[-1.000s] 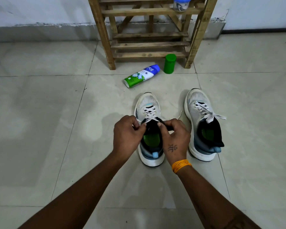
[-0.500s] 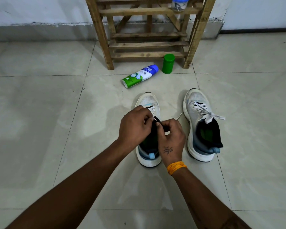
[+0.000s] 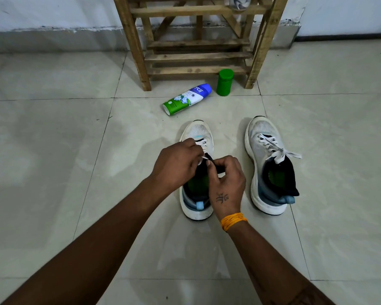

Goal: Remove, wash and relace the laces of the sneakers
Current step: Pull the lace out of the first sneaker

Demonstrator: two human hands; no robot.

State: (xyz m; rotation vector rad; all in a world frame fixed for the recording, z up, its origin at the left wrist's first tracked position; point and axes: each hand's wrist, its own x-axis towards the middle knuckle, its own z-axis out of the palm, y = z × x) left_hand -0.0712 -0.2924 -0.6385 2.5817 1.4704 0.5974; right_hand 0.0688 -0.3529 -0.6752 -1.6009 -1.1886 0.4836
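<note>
I take the wooden rack (image 3: 198, 40) as my landmark, standing on the pale tiled floor (image 3: 53, 150) against the white wall (image 3: 53, 12). Just in front of its lowest slat, near the right front leg, I see a green lidded jar (image 3: 225, 82) standing upright. To the jar's left, in front of the rack, a spray can (image 3: 187, 99) lies on its side, blue cap towards the jar, green base pointing away from the rack. On an upper slat at the rack's right side sits a container (image 3: 239, 2) I can only partly see.
</note>
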